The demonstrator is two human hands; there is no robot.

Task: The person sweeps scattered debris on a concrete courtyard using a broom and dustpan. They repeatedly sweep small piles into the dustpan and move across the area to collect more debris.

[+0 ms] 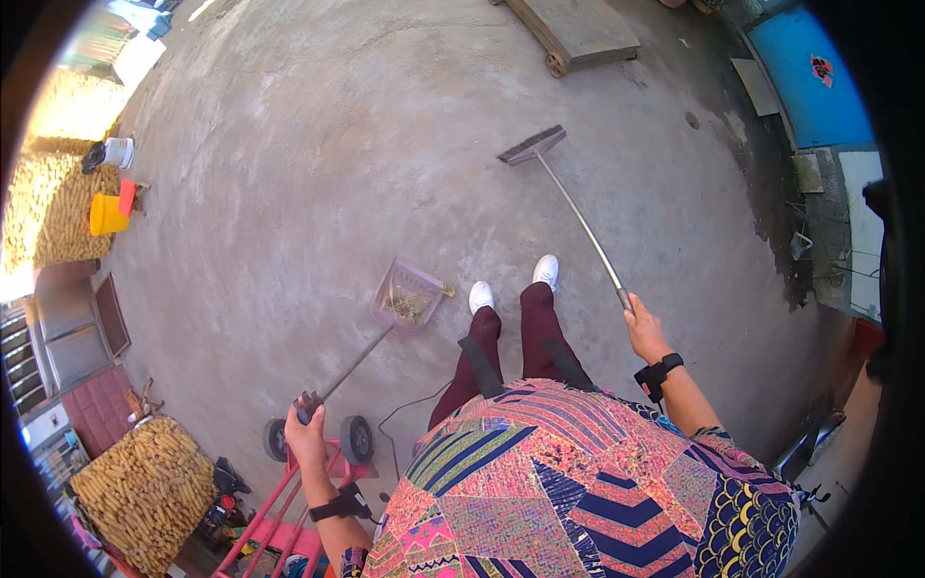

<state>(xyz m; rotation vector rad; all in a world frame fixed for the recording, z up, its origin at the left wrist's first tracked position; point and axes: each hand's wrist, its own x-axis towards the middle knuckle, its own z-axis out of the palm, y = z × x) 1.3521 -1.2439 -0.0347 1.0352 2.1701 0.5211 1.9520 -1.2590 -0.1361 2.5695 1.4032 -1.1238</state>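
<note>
My left hand (308, 433) grips the top end of the handle of a long-handled dustpan (391, 278). Dry plant debris (406, 304) lies in the pan, and a yellowish piece sticks out at its right edge. In my right hand (645, 329) is the dark grip of a broom (580, 214) with a metal pole. Its mauve head with dark bristles (533, 145) is out ahead of me, to the right of the dustpan. My white shoes (514, 284) stand on the concrete between the two tools.
A red hand truck (287, 480) with black wheels stands beside my left arm, a cable near it. Corn cobs (144, 485) are heaped at the left, with a yellow bucket (109, 214) farther up. A low wheeled platform (576, 32) stands ahead; a blue door (811, 76) is at right.
</note>
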